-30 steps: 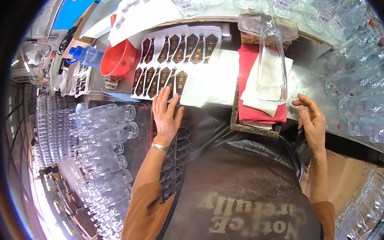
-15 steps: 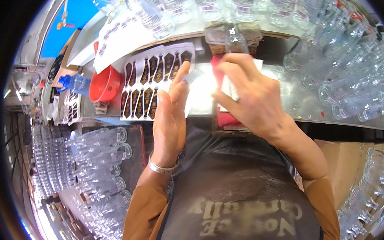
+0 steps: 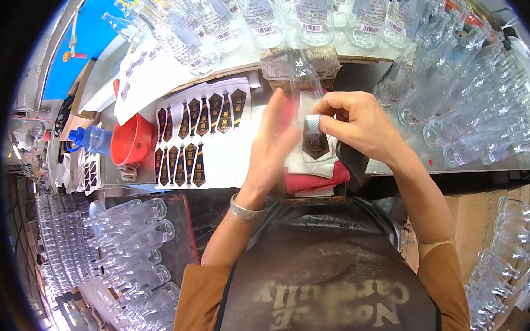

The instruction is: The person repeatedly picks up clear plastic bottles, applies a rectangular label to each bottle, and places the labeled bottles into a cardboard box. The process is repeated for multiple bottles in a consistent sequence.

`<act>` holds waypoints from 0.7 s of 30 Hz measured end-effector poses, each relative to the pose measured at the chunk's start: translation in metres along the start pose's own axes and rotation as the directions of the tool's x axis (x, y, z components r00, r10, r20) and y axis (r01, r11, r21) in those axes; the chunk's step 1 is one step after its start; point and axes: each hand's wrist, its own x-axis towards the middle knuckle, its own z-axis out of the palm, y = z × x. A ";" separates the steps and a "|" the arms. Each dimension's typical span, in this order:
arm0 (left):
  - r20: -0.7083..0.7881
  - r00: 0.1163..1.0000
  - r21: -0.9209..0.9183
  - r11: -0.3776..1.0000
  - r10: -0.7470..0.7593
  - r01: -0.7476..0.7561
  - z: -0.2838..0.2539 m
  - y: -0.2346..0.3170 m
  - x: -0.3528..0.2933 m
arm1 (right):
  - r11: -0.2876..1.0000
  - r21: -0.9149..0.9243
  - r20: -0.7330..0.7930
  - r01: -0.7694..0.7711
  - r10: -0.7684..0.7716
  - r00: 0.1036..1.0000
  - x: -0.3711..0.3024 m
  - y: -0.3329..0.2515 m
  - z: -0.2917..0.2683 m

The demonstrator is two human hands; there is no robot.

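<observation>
Pinching dark pointed label point(image 3: 316, 142), clear glass bottle point(image 3: 305, 78)

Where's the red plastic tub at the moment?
In the head view, the red plastic tub is on the left, between the blue-capped bottle on its left and the sheet of dark labels on its right.

metal bench point(image 3: 420, 155) in front of the worker: sheet w/ dark labels point(image 3: 200, 137) on l., red bowl point(image 3: 131, 142) past it, clear btls point(image 3: 450, 116) on r. raised shelf point(image 3: 352, 53) behind: more btls point(image 3: 313, 17).
</observation>
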 end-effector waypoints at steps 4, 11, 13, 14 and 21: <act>-0.015 0.999 0.096 0.995 0.040 -0.038 0.010 -0.025 0.006 | 0.988 -0.154 -0.050 0.025 -0.033 0.998 0.025 0.014 -0.003; 0.002 0.985 0.179 0.970 0.170 -0.168 0.018 -0.017 0.008 | 0.998 0.022 -0.198 -0.060 0.063 0.978 0.050 0.044 -0.010; 0.022 0.964 0.306 0.916 0.265 -0.259 0.012 -0.014 0.017 | 0.988 0.148 -0.246 -0.052 0.088 0.965 0.042 0.054 -0.007; 0.037 0.950 0.367 0.880 0.309 -0.300 0.009 -0.009 0.020 | 0.980 0.181 -0.223 -0.085 0.125 0.967 0.035 0.055 -0.006; 0.109 0.927 0.729 0.605 0.358 -0.319 0.006 -0.004 0.042 | 0.993 0.019 -0.077 -0.113 0.114 0.990 -0.016 0.043 0.009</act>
